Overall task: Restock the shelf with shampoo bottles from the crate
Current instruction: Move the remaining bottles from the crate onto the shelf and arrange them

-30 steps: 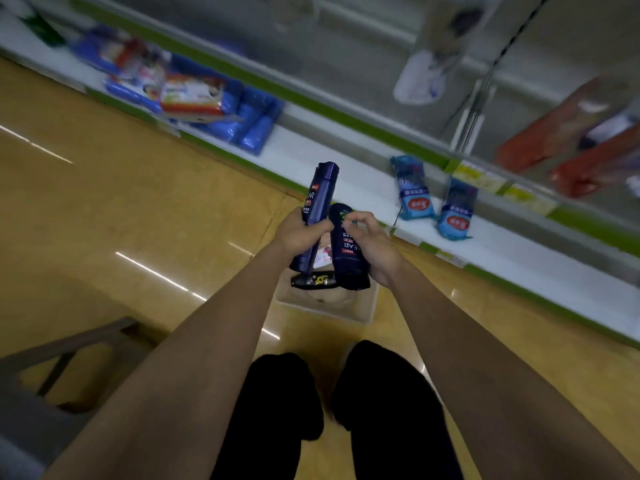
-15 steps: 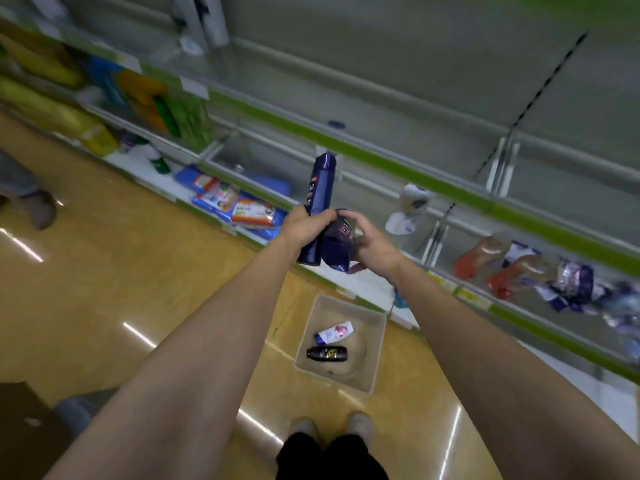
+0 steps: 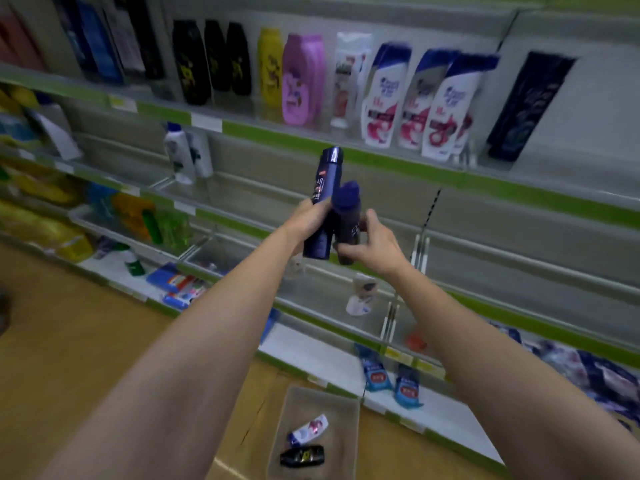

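Note:
My left hand (image 3: 306, 216) grips a tall dark blue shampoo bottle (image 3: 323, 202) upright at chest height in front of the shelves. Right beside it, touching, my right hand (image 3: 372, 242) holds a second, shorter dark bottle (image 3: 346, 216) with a purple cap. The clear crate (image 3: 349, 403) sits on the floor below, holding a white bottle (image 3: 308, 429) and a black bottle (image 3: 302, 455) lying flat. The upper shelf (image 3: 398, 164) with a green edge carries several standing shampoo bottles (image 3: 443, 105).
Shelves with green price rails fill the view from left to right. Yellow and green packs (image 3: 45, 188) sit at the left, blue pouches (image 3: 407, 382) on the white bottom shelf. A lone white bottle (image 3: 360, 296) stands on the middle shelf. The floor is tan.
I have stood up and lifted both bottles from near the crate to shelf height. The view has tilted up, bringing the stocked upper shelf into sight.

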A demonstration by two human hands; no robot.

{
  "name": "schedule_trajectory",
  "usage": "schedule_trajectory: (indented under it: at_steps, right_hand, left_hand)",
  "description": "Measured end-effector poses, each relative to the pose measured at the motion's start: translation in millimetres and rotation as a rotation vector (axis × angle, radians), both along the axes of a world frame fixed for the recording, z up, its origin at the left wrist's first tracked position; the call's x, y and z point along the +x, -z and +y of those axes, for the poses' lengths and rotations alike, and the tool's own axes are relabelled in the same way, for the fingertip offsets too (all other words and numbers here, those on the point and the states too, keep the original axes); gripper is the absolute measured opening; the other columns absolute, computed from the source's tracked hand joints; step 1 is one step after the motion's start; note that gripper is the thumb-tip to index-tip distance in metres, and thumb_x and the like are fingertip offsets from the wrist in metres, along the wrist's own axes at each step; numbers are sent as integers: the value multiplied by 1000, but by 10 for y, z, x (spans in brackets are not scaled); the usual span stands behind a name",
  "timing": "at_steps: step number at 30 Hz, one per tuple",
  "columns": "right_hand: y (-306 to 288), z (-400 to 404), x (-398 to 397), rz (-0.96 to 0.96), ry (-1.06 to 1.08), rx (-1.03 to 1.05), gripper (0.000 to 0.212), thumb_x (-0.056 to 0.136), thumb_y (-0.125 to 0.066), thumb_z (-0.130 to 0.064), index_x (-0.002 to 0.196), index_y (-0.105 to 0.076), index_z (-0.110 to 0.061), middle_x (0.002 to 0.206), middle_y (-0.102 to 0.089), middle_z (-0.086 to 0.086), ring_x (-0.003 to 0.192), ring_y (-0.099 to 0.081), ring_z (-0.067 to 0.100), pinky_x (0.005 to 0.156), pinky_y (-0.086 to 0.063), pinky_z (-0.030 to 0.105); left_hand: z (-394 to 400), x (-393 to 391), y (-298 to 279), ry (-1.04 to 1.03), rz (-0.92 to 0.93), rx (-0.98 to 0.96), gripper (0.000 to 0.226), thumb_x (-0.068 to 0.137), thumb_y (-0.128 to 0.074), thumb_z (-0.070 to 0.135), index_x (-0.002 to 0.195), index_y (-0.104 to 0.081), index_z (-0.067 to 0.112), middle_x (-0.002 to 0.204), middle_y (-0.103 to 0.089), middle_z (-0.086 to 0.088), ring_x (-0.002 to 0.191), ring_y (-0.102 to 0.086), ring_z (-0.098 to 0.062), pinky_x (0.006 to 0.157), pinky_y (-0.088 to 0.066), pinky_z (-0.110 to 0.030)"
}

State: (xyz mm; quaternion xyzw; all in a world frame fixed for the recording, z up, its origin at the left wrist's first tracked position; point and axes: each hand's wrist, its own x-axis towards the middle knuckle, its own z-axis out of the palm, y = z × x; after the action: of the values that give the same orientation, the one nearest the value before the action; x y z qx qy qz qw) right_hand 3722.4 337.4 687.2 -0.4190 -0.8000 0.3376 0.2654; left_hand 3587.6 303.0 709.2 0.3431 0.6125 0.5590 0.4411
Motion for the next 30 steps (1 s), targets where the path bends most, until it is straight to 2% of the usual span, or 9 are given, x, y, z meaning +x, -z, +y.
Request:
schedule_trajectory:
  at_steps: [1, 3, 7, 8, 11, 15, 21, 25, 30]
  right_hand:
    - [-91, 19, 49, 34, 41, -11, 46, 75, -75, -17, 107, -46, -1, 102, -58, 6, 84, -55, 17, 66, -39, 21]
    - [-251, 74, 154, 74, 121, -30, 53, 77, -74, -24, 114, -43, -2, 102, -55, 4, 90, -53, 18, 74, -39, 27]
    - [-560, 232, 440, 194, 186, -70, 60, 78, -72, -27, 126, -37, -14, 107, -56, 0, 99, -56, 20, 83, -48, 35]
    - [-653, 291, 520, 209, 198, -56, 60, 77, -72, -30, 125, -39, -18, 107, -59, -1, 100, -58, 20, 81, -51, 36]
    - [-911, 452, 758, 183, 237, -15, 56, 74, -74, -43, 119, -49, -22, 107, -64, 0, 95, -63, 21, 58, -54, 29]
    - [-1121, 641, 1079, 198, 352, -76, 62, 79, -72, -40, 124, -40, -11, 113, -53, 4, 93, -56, 22, 48, -55, 32]
    - [-1297, 1060, 1538, 356, 411, -159, 60, 80, -73, -34, 118, -35, -9, 123, -53, 8, 107, -58, 27, 42, -53, 26]
    - [-1402, 1324, 1820, 417, 404, -162, 48, 86, -68, -16, 108, -26, -12, 115, -46, 4, 105, -54, 22, 59, -58, 31]
    - [-1452, 1732, 1989, 406, 389, -122, 47, 87, -64, -7, 117, -28, -11, 121, -50, 9, 110, -56, 27, 76, -58, 42]
  left_hand:
    - [50, 58, -91, 3, 10, 23, 45, 67, -67, 47, 96, -61, 13, 77, -67, -1, 65, -61, -13, 60, -49, -22]
    - [114, 172, -259, 45, 41, 71, 32, 76, -65, 35, 95, -61, 9, 69, -66, 2, 59, -61, -8, 54, -46, -19]
    - [197, 374, -502, 108, 158, 126, 33, 85, -67, 18, 114, -53, 10, 100, -61, -5, 87, -58, -18, 75, -45, -29]
    - [216, 439, -579, 120, 176, 137, 40, 84, -68, 17, 119, -50, 11, 105, -59, -4, 94, -56, -18, 80, -43, -30]
    - [301, 643, -797, 147, 220, 206, 60, 80, -73, 15, 132, -42, 11, 114, -55, -1, 104, -54, -17, 90, -41, -31]
    - [498, 965, -1019, 180, 298, 242, 60, 74, -78, 16, 125, -47, 14, 121, -58, -5, 110, -56, -20, 101, -43, -39]
    - [895, 1436, -1170, 191, 354, 238, 59, 71, -80, 15, 122, -51, 12, 112, -59, 0, 105, -56, -17, 88, -43, -31]
    - [1189, 1653, -1235, 152, 405, 223, 64, 70, -81, 21, 126, -52, 11, 122, -62, -5, 113, -58, -22, 92, -43, -31]
    - [1451, 1909, -1250, 67, 473, 249, 58, 72, -80, 25, 122, -54, 13, 123, -62, -4, 112, -56, -20, 89, -39, -28]
